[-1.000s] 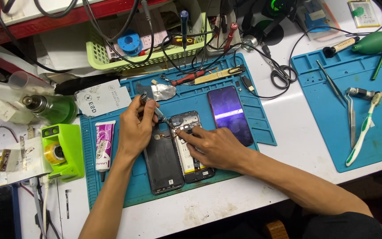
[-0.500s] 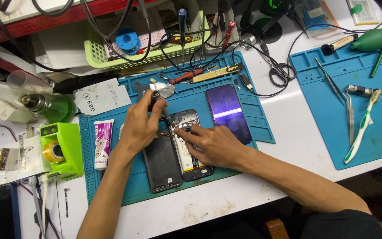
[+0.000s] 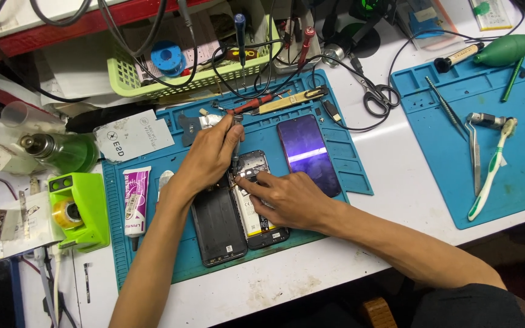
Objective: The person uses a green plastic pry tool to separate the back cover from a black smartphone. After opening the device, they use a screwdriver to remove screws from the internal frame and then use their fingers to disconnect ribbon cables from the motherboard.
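The white worktop [image 3: 396, 200] is carrying a blue repair mat [image 3: 153, 243] at its centre, with a second blue mat [image 3: 518, 182] lying at three o'clock; on the central mat an opened smartphone [image 3: 256, 212] is lying face down, its detached back cover [image 3: 217, 225] just beside it at nine o'clock and a dark screen panel [image 3: 308, 155] near it at two o'clock. The right hand [image 3: 290, 197] is resting on the phone, fingers spread and pressing its top end down; the left hand [image 3: 211, 155] is standing at eleven o'clock of the phone, fingers pinching a slim screwdriver [image 3: 236, 143] upright over the board. The phone is looking light, stiff and fragile inside; it is probably best gripped by its outer frame edges, clear of the exposed board. A pink glue tube [image 3: 135, 197] is lying at nine o'clock.
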